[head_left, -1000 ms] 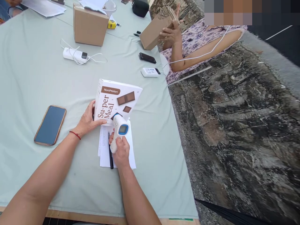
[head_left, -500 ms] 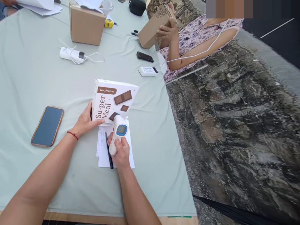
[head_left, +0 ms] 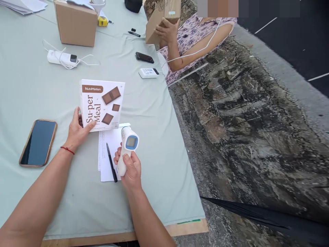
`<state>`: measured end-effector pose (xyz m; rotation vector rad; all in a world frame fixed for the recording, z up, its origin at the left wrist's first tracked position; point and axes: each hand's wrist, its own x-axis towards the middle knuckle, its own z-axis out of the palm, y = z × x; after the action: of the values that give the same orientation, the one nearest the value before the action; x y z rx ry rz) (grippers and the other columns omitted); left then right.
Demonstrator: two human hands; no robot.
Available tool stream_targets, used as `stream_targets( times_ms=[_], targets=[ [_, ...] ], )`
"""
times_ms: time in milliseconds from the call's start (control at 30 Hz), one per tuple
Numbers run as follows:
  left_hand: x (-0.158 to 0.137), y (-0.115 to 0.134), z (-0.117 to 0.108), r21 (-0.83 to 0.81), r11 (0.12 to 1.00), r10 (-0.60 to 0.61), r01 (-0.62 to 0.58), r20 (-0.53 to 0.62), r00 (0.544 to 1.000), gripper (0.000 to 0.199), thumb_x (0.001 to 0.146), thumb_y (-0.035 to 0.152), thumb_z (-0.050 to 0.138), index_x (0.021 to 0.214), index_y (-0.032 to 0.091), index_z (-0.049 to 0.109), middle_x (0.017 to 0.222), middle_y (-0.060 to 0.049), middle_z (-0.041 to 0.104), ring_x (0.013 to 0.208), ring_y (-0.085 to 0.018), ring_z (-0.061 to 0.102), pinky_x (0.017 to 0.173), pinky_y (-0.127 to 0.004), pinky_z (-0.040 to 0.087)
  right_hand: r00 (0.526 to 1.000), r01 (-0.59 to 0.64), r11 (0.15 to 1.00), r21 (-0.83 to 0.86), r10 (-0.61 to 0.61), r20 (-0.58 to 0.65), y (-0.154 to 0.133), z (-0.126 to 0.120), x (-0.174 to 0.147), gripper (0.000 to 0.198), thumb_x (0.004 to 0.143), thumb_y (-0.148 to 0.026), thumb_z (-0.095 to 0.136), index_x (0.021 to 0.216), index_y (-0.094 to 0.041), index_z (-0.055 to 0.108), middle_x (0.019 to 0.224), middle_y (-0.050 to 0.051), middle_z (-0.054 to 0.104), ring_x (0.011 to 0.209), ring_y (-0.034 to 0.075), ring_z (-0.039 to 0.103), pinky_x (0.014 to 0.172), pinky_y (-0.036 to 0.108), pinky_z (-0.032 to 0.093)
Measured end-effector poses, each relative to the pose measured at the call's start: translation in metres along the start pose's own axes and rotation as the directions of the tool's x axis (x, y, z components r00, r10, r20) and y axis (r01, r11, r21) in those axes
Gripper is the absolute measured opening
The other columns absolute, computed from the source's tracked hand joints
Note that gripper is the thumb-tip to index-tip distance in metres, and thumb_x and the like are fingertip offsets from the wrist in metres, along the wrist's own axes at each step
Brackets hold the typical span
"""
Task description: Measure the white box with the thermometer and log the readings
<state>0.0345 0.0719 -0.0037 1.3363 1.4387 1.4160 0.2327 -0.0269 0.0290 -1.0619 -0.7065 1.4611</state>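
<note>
My left hand grips the lower left corner of a white NutriMotion meal box, thumb on its printed front, the other fingers behind it. The box is held upright, its front facing me. My right hand is wrapped round the handle of a white infrared thermometer with a blue-rimmed screen; any reading is too faint to make out. Below the box and beside the thermometer, sheets of paper lie on the cloth with a black pen across them. A phone in a brown case lies left of my left hand.
A cardboard box stands at the back, near a yellow tape measure. A white power bank with cable, a black phone and another white device lie farther off. Across the right edge, a person holds a carton.
The meal box has turned its front more squarely to me and moved left, away from the thermometer. The camera view has shifted right. The other person's carton has turned.
</note>
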Motion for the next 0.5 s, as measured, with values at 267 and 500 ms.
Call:
stream_targets(
  times_ms=[267,500],
  targets=[
    [0.005,-0.004,-0.009,-0.066,0.997,0.034,-0.041,-0.092,0.995,0.101,0.066,0.056,0.083,0.148,0.023,0.035,0.124,-0.011,0.063,0.121,-0.031,0.061,0.106,-0.051,0.049,0.999,0.043,0.999,-0.020,-0.043,0.009,-0.010,-0.004,-0.006,0.040,0.071,-0.052,0.073,0.095,-0.022,0.062,0.073,0.000,0.055,0.064,0.013,0.048,0.058,0.029,0.041],
    [0.008,-0.005,-0.013,-0.069,0.993,0.084,-0.093,-0.126,0.988,0.107,0.065,0.063,0.081,0.151,0.024,0.030,0.124,-0.011,0.061,0.121,-0.030,0.060,0.107,-0.049,0.048,0.997,0.076,0.986,-0.147,-0.078,-0.011,-0.007,-0.012,-0.002,0.043,0.073,-0.054,0.069,0.101,-0.021,0.063,0.077,0.001,0.059,0.067,0.015,0.052,0.061,0.031,0.044]
  ],
)
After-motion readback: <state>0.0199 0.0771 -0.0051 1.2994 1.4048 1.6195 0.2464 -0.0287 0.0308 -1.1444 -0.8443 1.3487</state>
